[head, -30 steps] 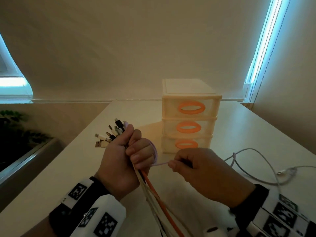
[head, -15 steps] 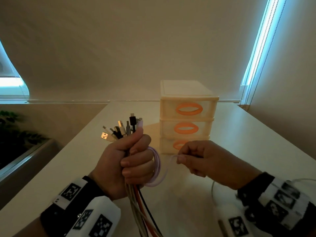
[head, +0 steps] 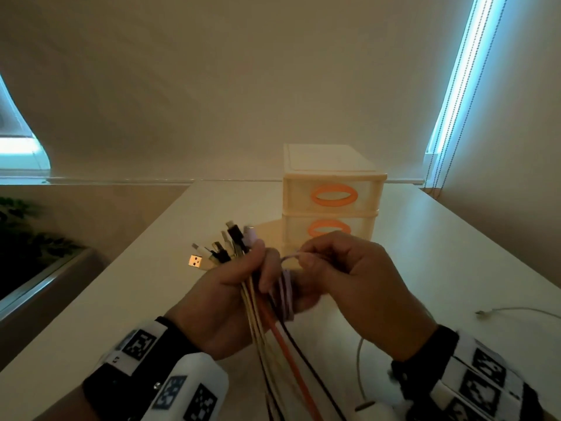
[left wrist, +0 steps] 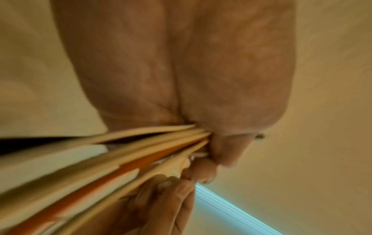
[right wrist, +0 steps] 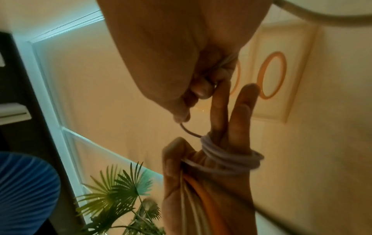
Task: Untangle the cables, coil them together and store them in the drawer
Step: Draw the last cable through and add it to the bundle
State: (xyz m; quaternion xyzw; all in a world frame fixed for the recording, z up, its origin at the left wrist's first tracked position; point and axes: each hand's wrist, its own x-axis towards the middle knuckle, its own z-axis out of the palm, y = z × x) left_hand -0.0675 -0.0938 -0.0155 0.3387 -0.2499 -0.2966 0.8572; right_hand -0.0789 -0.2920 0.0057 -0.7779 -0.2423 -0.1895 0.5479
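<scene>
We have the left hand (head: 230, 302) gripping a bundle (head: 273, 335) of cables, thumb clamped over it, plugs (head: 221, 250) fanning out above the fist toward the left. White, orange and black leads trail down toward us from under the hand. A lilac cable (right wrist: 227, 157) sits wound in several loops around the left fingers (right wrist: 237, 111), two of which stand out straight in the right wrist view. Our right hand (head: 349, 281) is just beside, pinching the free run of that lilac cable between thumb and fingertips. Beyond the hands stands the drawer unit (head: 331, 202) on the tabletop (head: 455, 268); its upper two drawers look closed, the bottom one is hidden. A white cable (head: 516, 311) lies loose on the tabletop at right. The left wrist view is blurred, perhaps showing only palm and leads.
</scene>
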